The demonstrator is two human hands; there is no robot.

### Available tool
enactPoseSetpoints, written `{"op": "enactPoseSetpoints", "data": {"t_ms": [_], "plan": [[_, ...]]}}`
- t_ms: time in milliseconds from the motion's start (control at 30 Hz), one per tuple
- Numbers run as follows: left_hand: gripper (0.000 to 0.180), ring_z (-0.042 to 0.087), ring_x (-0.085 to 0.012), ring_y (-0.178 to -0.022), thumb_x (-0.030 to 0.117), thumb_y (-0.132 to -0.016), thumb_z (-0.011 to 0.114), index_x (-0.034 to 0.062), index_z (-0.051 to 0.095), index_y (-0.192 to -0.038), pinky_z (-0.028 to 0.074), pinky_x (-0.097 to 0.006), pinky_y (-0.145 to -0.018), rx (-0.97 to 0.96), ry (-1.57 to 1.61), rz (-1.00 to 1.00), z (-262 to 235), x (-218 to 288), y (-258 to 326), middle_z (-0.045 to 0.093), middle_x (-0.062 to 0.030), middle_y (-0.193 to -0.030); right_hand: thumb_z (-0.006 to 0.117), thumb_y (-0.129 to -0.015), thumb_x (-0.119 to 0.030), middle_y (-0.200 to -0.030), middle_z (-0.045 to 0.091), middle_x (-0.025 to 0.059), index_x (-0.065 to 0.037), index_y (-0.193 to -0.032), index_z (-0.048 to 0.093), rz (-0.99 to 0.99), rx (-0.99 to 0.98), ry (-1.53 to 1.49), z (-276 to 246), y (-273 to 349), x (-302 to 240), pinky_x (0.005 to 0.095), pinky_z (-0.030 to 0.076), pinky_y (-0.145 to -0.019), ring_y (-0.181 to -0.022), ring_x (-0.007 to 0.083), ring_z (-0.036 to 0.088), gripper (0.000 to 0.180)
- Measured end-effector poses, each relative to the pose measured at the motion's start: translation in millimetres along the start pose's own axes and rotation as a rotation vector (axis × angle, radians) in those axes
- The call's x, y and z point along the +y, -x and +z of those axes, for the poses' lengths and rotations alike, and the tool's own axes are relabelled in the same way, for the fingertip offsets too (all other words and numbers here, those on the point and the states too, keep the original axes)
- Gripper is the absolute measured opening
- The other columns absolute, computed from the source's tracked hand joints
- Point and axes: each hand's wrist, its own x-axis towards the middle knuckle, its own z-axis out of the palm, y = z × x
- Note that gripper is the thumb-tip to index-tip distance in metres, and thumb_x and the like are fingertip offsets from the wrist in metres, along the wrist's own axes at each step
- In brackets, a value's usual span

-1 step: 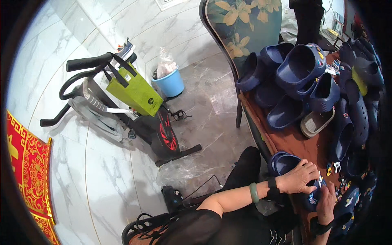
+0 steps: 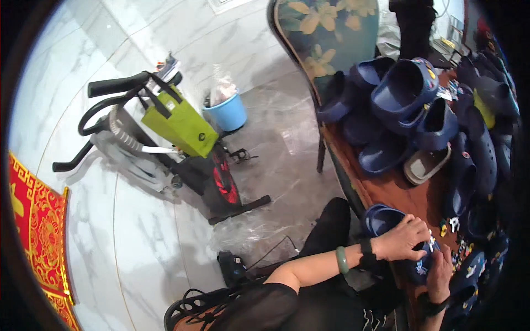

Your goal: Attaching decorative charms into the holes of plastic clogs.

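A navy blue foam clog lies at the near edge of the brown table, its open heel toward the left. My left hand bends over its upper from the left, fingers closed on it. From the lower right my right hand grips the toe part, its thumb and fingers pressed against the clog. A small white charm shows between the fingertips of both hands; whether it is fixed in the clog I cannot tell. Another pale charm sits on the clog's upper beside my right hand.
A pile of navy clogs stands further back on the table, with a grey-soled clog beside it. Small loose charms and more clogs lie to the right. A flowered chair back, exercise bike and blue bucket stand beyond.
The whole view has shifted very slightly. Both hands keep their hold on the clog, with no clear movement of the fingers.
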Motion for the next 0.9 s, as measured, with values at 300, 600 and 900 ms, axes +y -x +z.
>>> {"op": "enactPoseSetpoints", "data": {"t_ms": [300,600,900], "plan": [[0.035,0.056,-0.0293,-0.112,0.027,-0.08,0.069,0.0098,0.063,-0.109,0.037,-0.045,-0.099,-0.018,-0.164,-0.02,-32.3,1.4,0.5,0.063,-0.011,-0.115,0.063,-0.08,0.004,-0.11,0.062,0.0223,-0.001,-0.109,0.062,0.03,0.067,-0.138,8.6,-16.2,-19.0,0.0423,0.051,-0.093,-0.102,0.0389,0.062,0.029],[0.033,0.054,-0.0297,-0.114,0.028,-0.085,0.065,0.0078,0.062,-0.111,0.035,-0.043,-0.103,-0.087,-0.043,-0.106,-23.4,5.0,-3.5,0.06,-0.0122,-0.119,0.079,-0.08,-0.01,-0.094,0.07,0.005,-0.007,-0.096,0.068,0.217,0.113,-0.373,-5.3,-16.6,12.7,0.0498,0.037,-0.109,-0.095,0.0229,0.067,0.02],[0.034,0.054,-0.0332,-0.115,0.02,-0.08,0.067,0.0089,0.058,-0.11,0.035,-0.047,-0.103,-0.078,-0.167,0.012,-24.8,-1.2,-6.4,0.061,-0.0125,-0.12,0.064,-0.072,-0.013,-0.083,0.062,0.0071,-0.011,-0.087,0.065,-0.183,0.147,0.249,-11.8,-27.1,-3.8,0.0513,0.04,-0.101,-0.09,0.0275,0.062,0.016]]}}
